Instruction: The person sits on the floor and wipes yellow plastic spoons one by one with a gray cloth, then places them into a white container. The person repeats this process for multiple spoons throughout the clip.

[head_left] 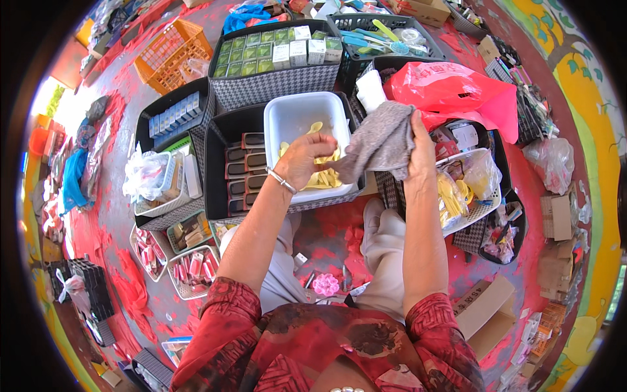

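A grey cloth point(382, 138) hangs bunched from my right hand point(421, 149), which is closed on its right edge. The lower left corner of the cloth reaches close to my left hand point(307, 159), whose fingers are curled together over a white plastic tub point(287, 108). What those fingers hold, if anything, I cannot make out. Several small yellow plastic spoons point(324, 179) lie in the tub under my left hand, and one leans up toward its far wall. The tub rests on a patterned bin point(215, 176) holding rows of dark, flat items with orange edges.
Beyond the tub stands a bin of green and white boxes point(261, 55). A red plastic bag point(450, 91) bulges at the right, above a white basket point(480, 212) of yellow pieces. An orange crate point(171, 55) is far left. Baskets of pink items point(196, 268) sit near my left knee.
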`<state>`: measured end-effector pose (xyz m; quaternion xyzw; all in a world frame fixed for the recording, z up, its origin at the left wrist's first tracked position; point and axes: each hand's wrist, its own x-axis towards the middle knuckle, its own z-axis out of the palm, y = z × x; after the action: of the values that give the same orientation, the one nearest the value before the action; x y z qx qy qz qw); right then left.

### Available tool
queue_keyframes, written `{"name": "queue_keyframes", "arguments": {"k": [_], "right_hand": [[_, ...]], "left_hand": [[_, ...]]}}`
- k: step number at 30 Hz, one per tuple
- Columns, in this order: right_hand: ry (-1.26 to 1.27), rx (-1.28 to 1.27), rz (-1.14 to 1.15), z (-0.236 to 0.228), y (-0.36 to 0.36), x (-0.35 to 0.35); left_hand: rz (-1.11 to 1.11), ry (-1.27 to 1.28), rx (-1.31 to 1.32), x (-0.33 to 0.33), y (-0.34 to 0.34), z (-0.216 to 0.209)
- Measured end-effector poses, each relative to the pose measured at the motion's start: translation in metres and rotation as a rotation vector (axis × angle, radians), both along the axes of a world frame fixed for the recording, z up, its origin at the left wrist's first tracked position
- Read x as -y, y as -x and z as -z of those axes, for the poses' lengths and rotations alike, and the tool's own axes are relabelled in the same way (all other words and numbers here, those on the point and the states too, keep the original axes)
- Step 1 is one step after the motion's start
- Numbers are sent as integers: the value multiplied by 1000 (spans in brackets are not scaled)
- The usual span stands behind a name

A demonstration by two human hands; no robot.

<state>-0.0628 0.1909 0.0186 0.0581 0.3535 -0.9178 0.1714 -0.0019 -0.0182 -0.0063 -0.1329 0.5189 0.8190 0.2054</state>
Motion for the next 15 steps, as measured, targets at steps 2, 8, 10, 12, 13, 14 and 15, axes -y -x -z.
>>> {"name": "queue_keyframes", "arguments": {"k": [2,8,10,12,13,14,15], "right_hand": [[17,20,-16,-3,-3,0],[-196,57,-139,4,-11,20],[-308,111,-57,2,-11,20],[-272,71,-179,-4,-13,16],[-282,100,-211,-7,-15,14],[-258,76,-263,-9,-18,13],[-236,77,-319,-12,-22,12]], "left_hand": [[-50,-2,-92,-6,-3,-2],[78,161,-363,-17,-1,1],[-29,165,-234,-8,1,2],[-13,47,-213,-3,2,0],[-5,-5,-182,-3,0,-1],[4,-24,-119,-1,1,-4],[1,-153,-160,-2,1,-6]]}}
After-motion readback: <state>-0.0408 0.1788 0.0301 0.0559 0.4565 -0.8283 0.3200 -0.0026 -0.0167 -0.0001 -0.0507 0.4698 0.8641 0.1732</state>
